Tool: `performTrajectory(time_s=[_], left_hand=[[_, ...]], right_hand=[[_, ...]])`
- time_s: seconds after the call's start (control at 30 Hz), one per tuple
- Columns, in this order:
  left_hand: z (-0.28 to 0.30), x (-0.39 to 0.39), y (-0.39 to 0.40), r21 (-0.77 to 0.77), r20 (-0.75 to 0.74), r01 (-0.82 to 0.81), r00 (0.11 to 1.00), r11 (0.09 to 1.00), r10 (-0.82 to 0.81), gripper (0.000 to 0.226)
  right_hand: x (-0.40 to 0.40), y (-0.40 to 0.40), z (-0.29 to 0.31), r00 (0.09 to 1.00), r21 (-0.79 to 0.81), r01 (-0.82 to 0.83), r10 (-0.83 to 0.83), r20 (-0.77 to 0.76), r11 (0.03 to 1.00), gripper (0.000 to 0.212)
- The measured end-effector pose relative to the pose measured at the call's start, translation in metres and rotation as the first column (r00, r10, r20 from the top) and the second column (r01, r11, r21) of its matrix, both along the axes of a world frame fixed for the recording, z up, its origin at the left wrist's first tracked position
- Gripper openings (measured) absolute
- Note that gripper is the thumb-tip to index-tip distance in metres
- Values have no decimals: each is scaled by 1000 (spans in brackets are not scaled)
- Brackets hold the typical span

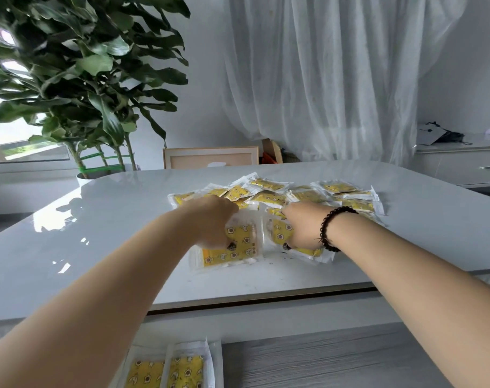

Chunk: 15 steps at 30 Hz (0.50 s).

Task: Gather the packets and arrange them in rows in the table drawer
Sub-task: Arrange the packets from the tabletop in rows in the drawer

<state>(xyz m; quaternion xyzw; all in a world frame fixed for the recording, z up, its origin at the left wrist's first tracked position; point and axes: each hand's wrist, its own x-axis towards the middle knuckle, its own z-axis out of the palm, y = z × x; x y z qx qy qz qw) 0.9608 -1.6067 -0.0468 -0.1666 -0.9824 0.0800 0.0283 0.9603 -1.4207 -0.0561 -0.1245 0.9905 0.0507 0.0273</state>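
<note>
- Yellow packets (269,191) in clear wrap lie in a loose heap on the glossy white surface (98,233), toward 12 o'clock from the person.
- Left hand (213,222) is reached into the near edge of the heap, fingers curled down onto a packet (242,233); the thumb lies against its printed face.
- Right hand (301,225), with a dark bead bracelet (330,228) on the wrist, grips another packet (277,231) just beside the first, thumb on its face.
- More packets lie flat under both hands, at the heap's 6 o'clock side.
- Open drawer (322,359) with a grey wood-grain floor shows below the surface edge; two packets (165,371) lie side by side in it at 7 o'clock.
- Large leafy plant (78,65) stands at 10 o'clock, a sheer curtain (336,74) at 1 o'clock.
</note>
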Motion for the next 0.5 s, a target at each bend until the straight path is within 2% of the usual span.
performTrajectory(time_s=[0.13, 0.23, 0.33, 0.5], left_hand=[[5, 3, -1, -15, -105, -12, 994, 1000, 11, 44], [-7, 4, 4, -80, -120, 0, 993, 997, -9, 37], [-16, 3, 3, -73, -149, 15, 988, 997, -25, 31], [-1, 22, -4, -21, -132, -10, 991, 1000, 8, 40]], right_hand=[[5, -4, -3, 1000, 5, -27, 27, -12, 1000, 17], [4, -8, -12, 999, 24, -40, 40, -35, 999, 19], [5, -11, -13, 998, 42, -31, 34, -52, 999, 19], [21, -6, -2, 999, -89, -6, 1, -47, 996, 14]])
